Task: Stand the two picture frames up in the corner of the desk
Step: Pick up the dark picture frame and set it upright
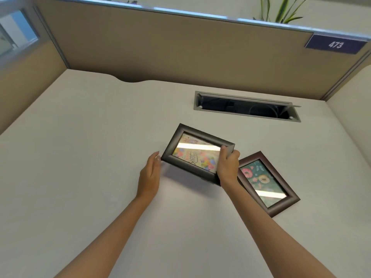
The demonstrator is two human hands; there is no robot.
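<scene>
A dark-framed picture with a colourful balloon card (195, 155) is lifted off the white desk (90, 137), tilted, its shadow beneath it. My right hand (227, 167) grips its right end, thumb on the front. My left hand (149, 175) has its fingers apart, fingertips touching the frame's left lower corner. A second, brown-framed picture with flowers on dark green (265, 183) lies flat on the desk, just right of my right wrist.
An open cable slot (247, 106) with wires inside is set into the desk behind the frames. Beige partition walls (160, 49) enclose the desk at the back and both sides, forming corners far left and far right. A "473" sign (335, 44) hangs top right.
</scene>
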